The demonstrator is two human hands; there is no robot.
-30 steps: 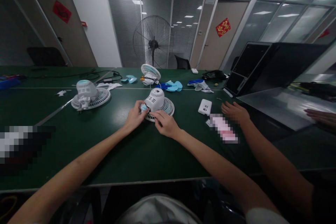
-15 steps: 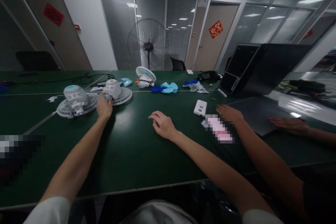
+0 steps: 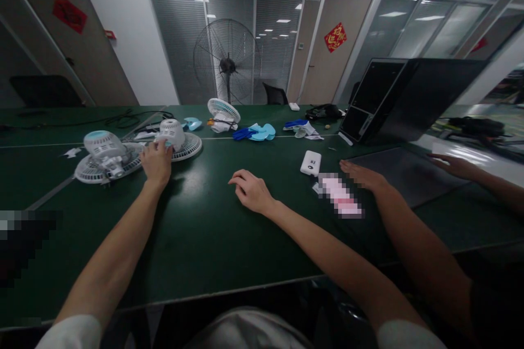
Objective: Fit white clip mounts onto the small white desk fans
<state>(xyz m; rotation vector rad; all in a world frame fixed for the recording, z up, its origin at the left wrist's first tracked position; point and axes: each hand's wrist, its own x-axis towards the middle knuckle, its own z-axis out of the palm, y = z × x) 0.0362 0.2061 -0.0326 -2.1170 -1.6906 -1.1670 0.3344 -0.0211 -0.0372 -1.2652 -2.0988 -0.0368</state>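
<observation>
My left hand (image 3: 156, 164) is closed at the near side of a small white fan head (image 3: 171, 132), which lies grille down with its motor housing up. A bit of light blue shows at the fingertips; the exact grip is partly hidden. Just left of that hand lies a second white fan head (image 3: 105, 147) with a light blue cap, also grille down. My right hand (image 3: 252, 192) rests on the green table (image 3: 213, 240), fingers loosely bent and thumb apart, with nothing in it.
Farther back are another small fan (image 3: 223, 115), light blue fan blades (image 3: 262, 131), and gloves (image 3: 303, 129). To the right lie a white power bank (image 3: 311, 163) and a blurred pink item (image 3: 339, 195). A co-worker's hands (image 3: 364, 175) are over a dark panel (image 3: 403, 172), near a black computer case (image 3: 409, 98).
My view has shifted slightly. My left hand stays at the fan, its fingers a little farther over it. My right hand has hardly moved. The co-worker's far hand has risen from the panel.
</observation>
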